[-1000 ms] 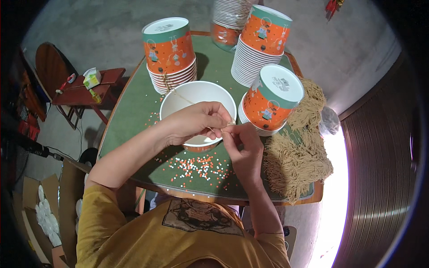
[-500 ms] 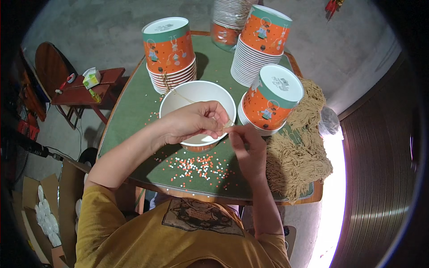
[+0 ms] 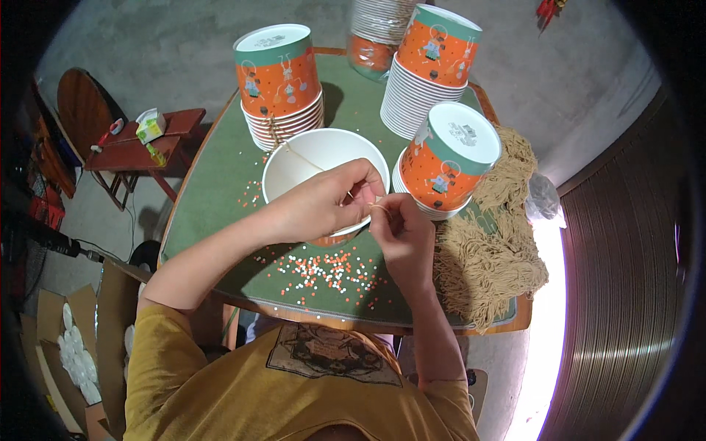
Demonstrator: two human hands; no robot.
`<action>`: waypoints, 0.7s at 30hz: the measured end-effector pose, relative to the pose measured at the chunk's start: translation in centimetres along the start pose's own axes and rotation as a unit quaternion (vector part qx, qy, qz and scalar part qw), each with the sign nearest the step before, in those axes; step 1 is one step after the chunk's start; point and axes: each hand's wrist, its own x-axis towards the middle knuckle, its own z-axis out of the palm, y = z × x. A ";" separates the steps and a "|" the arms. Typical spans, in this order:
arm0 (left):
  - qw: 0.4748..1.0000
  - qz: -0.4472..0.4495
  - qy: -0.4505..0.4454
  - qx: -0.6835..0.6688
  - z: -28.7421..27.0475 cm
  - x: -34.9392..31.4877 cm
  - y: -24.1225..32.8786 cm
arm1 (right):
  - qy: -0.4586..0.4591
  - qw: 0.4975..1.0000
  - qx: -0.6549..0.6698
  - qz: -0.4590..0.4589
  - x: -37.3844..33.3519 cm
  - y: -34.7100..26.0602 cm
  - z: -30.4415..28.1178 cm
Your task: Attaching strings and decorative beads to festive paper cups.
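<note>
A large paper bucket, white inside and orange outside, stands upright in the middle of the table with its mouth up. Tan string runs from its left rim across the opening toward my hands. Over the bucket's front right rim my left hand pinches the string. My right hand meets it there, thumb and fingers closed on a small loop of the same string. Just what lies between the fingertips is partly hidden. Several short cord pieces hang against the cup stack behind the bucket's left rim.
Stacks of upturned orange buckets stand around, at the back left, back right and right. Bundles of tan string lie along the right edge. Small orange and white beads are scattered in front on the green tablecloth.
My right hand has curled its fingers in more, and a small string loop now shows at the fingertips. My left hand has shifted only slightly.
</note>
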 end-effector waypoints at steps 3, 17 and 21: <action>1.000 0.026 0.005 0.016 0.2 0.0 -0.8 | -0.002 1.000 0.021 -0.007 0.0 0.3 0.2; 0.999 0.034 0.020 0.009 0.3 0.1 -0.9 | -0.010 0.999 0.029 0.023 0.1 0.1 0.0; 0.996 0.047 0.037 0.066 0.2 0.1 -0.6 | -0.006 0.999 0.020 0.032 -0.1 0.0 0.1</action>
